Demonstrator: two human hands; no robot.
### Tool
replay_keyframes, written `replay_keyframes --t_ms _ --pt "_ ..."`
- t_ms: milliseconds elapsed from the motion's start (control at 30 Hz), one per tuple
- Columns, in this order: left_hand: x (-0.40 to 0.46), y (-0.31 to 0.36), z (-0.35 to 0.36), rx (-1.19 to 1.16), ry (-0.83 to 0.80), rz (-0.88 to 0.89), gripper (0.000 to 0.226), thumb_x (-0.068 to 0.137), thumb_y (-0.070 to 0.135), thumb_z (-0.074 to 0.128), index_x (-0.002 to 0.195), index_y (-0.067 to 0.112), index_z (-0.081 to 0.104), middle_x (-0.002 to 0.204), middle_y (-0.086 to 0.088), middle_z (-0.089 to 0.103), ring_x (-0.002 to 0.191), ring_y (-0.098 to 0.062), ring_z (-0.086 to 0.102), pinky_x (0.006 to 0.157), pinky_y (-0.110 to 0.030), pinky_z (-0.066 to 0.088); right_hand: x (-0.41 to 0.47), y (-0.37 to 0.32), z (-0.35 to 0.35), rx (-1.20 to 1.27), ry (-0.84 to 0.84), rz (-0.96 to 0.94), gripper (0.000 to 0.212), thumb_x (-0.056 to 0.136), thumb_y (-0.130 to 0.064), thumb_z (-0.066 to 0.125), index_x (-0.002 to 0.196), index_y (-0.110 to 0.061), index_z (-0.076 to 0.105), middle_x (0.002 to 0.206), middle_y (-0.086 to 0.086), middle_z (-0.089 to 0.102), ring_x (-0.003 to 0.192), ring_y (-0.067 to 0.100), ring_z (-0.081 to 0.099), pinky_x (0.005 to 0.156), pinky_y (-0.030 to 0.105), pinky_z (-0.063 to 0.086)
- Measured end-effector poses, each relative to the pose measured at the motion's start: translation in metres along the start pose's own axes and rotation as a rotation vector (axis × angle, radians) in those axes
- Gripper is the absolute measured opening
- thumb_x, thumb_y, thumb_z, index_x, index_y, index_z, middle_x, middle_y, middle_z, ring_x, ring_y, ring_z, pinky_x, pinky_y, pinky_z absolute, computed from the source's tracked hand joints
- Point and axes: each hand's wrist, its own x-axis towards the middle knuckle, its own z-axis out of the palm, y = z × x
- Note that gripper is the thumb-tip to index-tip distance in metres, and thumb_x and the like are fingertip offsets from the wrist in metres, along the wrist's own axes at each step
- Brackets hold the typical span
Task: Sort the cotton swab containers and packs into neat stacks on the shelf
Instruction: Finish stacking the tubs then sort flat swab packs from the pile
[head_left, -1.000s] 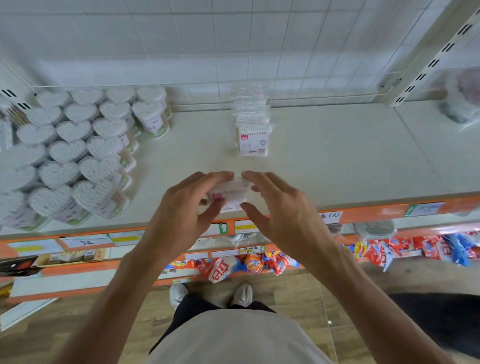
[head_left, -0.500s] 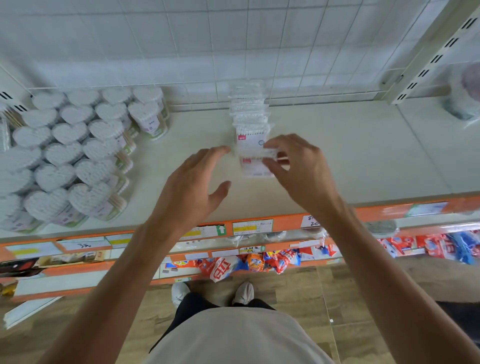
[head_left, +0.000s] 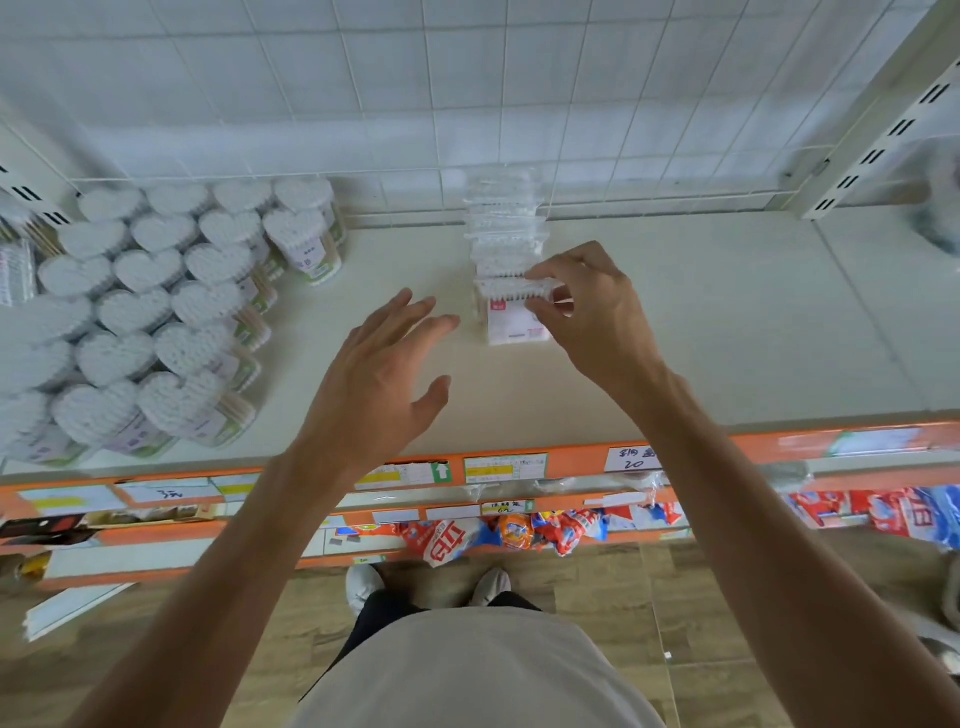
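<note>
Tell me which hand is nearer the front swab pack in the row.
Right. The right hand pinches the front swab pack at its top edge; the left hand hovers open, to its left, apart from it.

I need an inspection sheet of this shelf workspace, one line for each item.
Surface: pale shelf, orange front edge with price labels.
Job's things: heart-shaped swab containers grouped at left; row of swab packs running to the back wall; front pack at its near end.
Clutter: nothing seen.
Hands: right hand pinches the front pack; left hand open, holds nothing.
Cables: nothing seen.
Surroundings: tiled wall; snack packets on a lower shelf.
</note>
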Motion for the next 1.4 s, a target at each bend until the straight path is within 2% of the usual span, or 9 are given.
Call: replay_keyframes --t_ms 300,433,500,600,833,933,1033,1133,1400 --pt "-0.006 0.008 0.006 -0.036 -0.053 -0.027 0.05 0.091 0.022 0.068 0.14 0.02 0.055 0.151 -0.005 0.049 0.148 -0.022 0.032 0.115 -0.047 0.036 0.001 0.001 0.001 0.034 0.013 0.026 0.023 0.087 -0.018 0.075 0.108 -0.016 0.067 0.105 -0.001 0.058 0.078 0.012 0.066 0.077 0.038 0.059" --pt "-0.013 0.007 0.002 -0.056 -0.07 -0.018 0.051 0.09 0.021 0.069 0.14 0.02 0.055 0.149 -0.005 0.05 0.147 -0.022 0.034 0.113 -0.05 0.039 -0.006 -0.014 -0.008 -0.04 0.011 0.057 0.036 0.087 -0.027 0.076 0.118 -0.016 0.062 0.116 0.002 0.059 0.091 0.018 0.066 0.08 0.044 0.058" --pt "-0.017 0.006 -0.005 -0.069 -0.061 -0.007 0.053 0.09 0.02 0.07 0.14 0.021 0.054 0.148 -0.004 0.051 0.146 -0.022 0.036 0.113 -0.047 0.04 -0.02 -0.028 -0.024 -0.139 0.02 0.071 0.042 0.088 -0.034 0.074 0.125 -0.02 0.058 0.124 0.0 0.058 0.097 0.022 0.067 0.08 0.044 0.057" --pt "-0.027 0.004 -0.016 -0.073 -0.037 0.054 0.053 0.091 0.021 0.068 0.142 0.02 0.053 0.147 -0.003 0.052 0.143 -0.02 0.04 0.112 -0.036 0.037 -0.061 -0.053 -0.05 -0.201 0.072 0.1 0.037 0.088 -0.035 0.073 0.121 -0.023 0.061 0.12 -0.005 0.062 0.099 0.018 0.068 0.08 0.042 0.058" --pt "-0.086 -0.017 -0.018 -0.167 -0.039 0.171 0.052 0.095 0.039 0.049 0.144 0.024 0.05 0.149 -0.001 0.051 0.144 -0.017 0.039 0.111 -0.04 0.042 -0.119 -0.107 -0.028 -0.24 -0.106 0.119 0.04 0.092 -0.037 0.068 0.129 -0.027 0.058 0.123 -0.01 0.06 0.102 0.015 0.065 0.085 0.039 0.056" --pt "-0.125 -0.044 -0.038 -0.201 0.014 0.078 0.052 0.095 0.04 0.048 0.145 0.023 0.05 0.15 0.001 0.05 0.145 -0.015 0.037 0.112 -0.039 0.04 -0.11 -0.146 0.013 -0.23 -0.182 0.048 0.042 0.094 -0.038 0.066 0.134 -0.028 0.055 0.131 -0.01 0.058 0.109 0.015 0.062 0.087 0.035 0.054" --pt "-0.178 -0.086 -0.067 -0.16 0.069 -0.059 0.053 0.096 0.041 0.048 0.146 0.024 0.048 0.15 0.002 0.049 0.145 -0.014 0.036 0.115 -0.031 0.034 -0.109 -0.195 0.068 -0.173 -0.232 -0.084 0.04 0.091 -0.032 0.069 0.128 -0.023 0.059 0.123 -0.005 0.062 0.102 0.021 0.064 0.079 0.038 0.056" --pt "-0.244 -0.13 -0.101 -0.129 0.124 -0.226 0.053 0.094 0.039 0.048 0.145 0.025 0.048 0.149 0.004 0.05 0.145 -0.015 0.037 0.114 -0.034 0.034 -0.113 -0.255 0.126 -0.128 -0.313 -0.186 0.04 0.088 -0.034 0.064 0.126 -0.022 0.061 0.119 -0.003 0.063 0.099 0.024 0.065 0.075 0.038 0.055" --pt "-0.436 -0.212 -0.181 -0.001 0.206 -0.58 0.055 0.096 0.041 0.057 0.146 0.022 0.048 0.146 -0.002 0.052 0.143 -0.019 0.039 0.11 -0.041 0.04 -0.144 -0.417 0.262 -0.073 -0.544 -0.458 0.043 0.095 -0.038 0.063 0.135 -0.026 0.053 0.131 -0.007 0.056 0.118 0.015 0.054 0.09 0.035 0.048"
